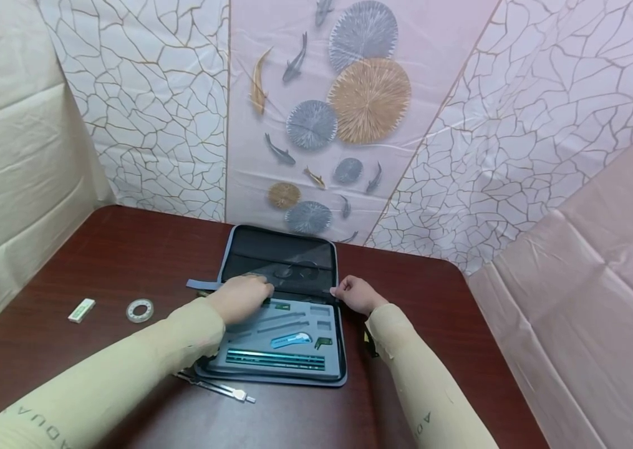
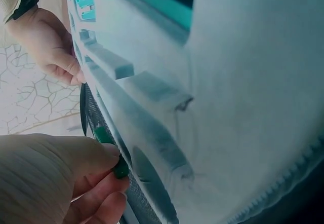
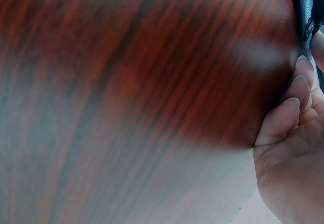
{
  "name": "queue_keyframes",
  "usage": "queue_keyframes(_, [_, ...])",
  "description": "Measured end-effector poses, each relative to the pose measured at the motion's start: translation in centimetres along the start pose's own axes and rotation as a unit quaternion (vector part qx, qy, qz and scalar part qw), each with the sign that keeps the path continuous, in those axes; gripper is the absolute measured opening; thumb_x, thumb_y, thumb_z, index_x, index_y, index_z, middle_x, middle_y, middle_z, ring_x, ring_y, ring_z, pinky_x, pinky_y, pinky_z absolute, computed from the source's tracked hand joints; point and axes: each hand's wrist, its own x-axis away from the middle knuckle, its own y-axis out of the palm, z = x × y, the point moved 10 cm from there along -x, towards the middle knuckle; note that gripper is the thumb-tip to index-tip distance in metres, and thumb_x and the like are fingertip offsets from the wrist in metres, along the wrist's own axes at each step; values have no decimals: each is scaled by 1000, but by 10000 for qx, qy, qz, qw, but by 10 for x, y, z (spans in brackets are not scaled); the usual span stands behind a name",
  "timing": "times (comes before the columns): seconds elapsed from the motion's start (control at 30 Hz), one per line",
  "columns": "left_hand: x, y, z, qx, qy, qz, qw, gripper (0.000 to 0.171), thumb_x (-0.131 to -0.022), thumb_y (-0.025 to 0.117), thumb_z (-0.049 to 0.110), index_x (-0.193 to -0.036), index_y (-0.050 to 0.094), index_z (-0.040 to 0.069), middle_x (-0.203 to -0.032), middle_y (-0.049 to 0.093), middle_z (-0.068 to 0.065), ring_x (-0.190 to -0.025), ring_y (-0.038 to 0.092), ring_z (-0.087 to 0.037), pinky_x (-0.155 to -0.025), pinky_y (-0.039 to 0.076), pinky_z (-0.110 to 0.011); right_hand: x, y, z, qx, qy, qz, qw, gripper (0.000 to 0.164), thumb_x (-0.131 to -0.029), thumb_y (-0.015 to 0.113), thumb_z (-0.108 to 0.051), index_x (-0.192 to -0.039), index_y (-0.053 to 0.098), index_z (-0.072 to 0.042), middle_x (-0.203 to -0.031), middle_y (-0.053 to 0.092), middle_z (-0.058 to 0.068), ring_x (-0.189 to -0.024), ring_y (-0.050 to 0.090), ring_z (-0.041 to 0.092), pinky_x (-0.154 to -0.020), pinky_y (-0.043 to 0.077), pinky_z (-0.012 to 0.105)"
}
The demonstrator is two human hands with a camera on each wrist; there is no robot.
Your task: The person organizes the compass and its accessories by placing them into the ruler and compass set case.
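A zippered case (image 1: 343, 378) lies open on the table, its black lid leaning back. Its grey foam insert (image 1: 288, 324) holds green pencils (image 1: 275, 359), a light blue utility knife (image 1: 291, 340) and a small dark green piece (image 1: 323, 342). Over the insert's upper left, my left hand (image 1: 243, 297) pinches a small green block (image 2: 120, 167) between thumb and fingers; its kind cannot be told. At the case's right side near the fold, my right hand (image 1: 358, 295) pinches the edge, fingers curled by the zipper (image 3: 309, 29). Several slots show no contents.
Left of the case lie a white roll of tape (image 1: 148, 305) and a small white eraser-like block (image 1: 82, 310). A silver compass-like tool (image 1: 232, 391) lies by the front edge of the case. A patterned cloth (image 1: 305, 206) hangs behind the table.
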Motion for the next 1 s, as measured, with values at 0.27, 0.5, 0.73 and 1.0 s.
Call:
queue_keyframes(0.27, [-5, 7, 5, -261, -4, -154, 9995, 22, -93, 63, 4, -112, 70, 13, -106, 65, -4, -99, 62, -19, -84, 50, -37, 0, 0, -2, -50, 1, -54, 10000, 29, -96, 60, -37, -94, 55, -9, -82, 54, 8, -71, 49, 23, -65, 41, 35])
queue_keyframes(0.5, [-5, 6, 11, -217, 98, -60, 9997, 21, -93, 64, 4, -111, 70, 12, -103, 64, -6, -97, 61, -21, -82, 51, -39, 1, -1, -1, -71, 5, -34, 10000, 29, -96, 60, -38, -94, 55, -9, -81, 54, 8, -70, 49, 23, -65, 41, 34])
queue_keyframes(0.73, [-5, 10, 12, -29, 41, -179, 9998, 24, -94, 61, 3, -115, 69, 13, -108, 63, -4, -103, 59, -20, -86, 50, -39, -3, 1, 4, -93, 40, -23, 9999, 29, -96, 61, -39, -93, 55, -10, -81, 53, 8, -71, 50, 24, -65, 41, 35])
queue_keyframes(1.0, [-4, 9, 11, -40, 59, -126, 9999, 25, -93, 63, 4, -114, 70, 15, -108, 63, -3, -101, 59, -18, -86, 50, -38, -2, 0, 2, -70, 5, -18, 10000, 29, -96, 60, -39, -94, 55, -10, -83, 54, 8, -72, 50, 23, -66, 41, 34])
